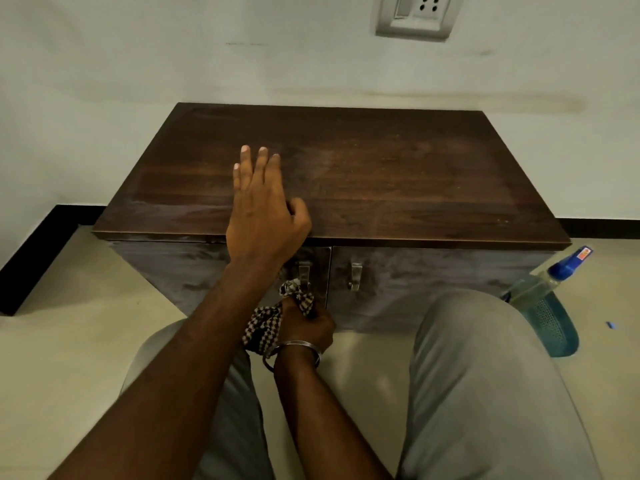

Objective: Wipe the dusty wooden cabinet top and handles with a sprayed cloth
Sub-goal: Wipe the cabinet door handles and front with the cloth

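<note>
A low dark wooden cabinet [381,174] stands against the wall, its top faintly dusty toward the right. My left hand [263,206] lies flat on the top near the front edge, fingers straight. Below it, my right hand [306,323], with a metal bangle on the wrist, grips a bunched black-and-white checked cloth [273,318] and holds it against the lower end of the left door handle [304,271]. The right door handle [356,276] is bare metal, a little to the right.
A clear spray bottle [547,282] with a blue cap leans at the cabinet's right corner, above a blue mesh basket [554,327]. My knees in grey trousers fill the foreground. A wall socket [415,15] sits above the cabinet.
</note>
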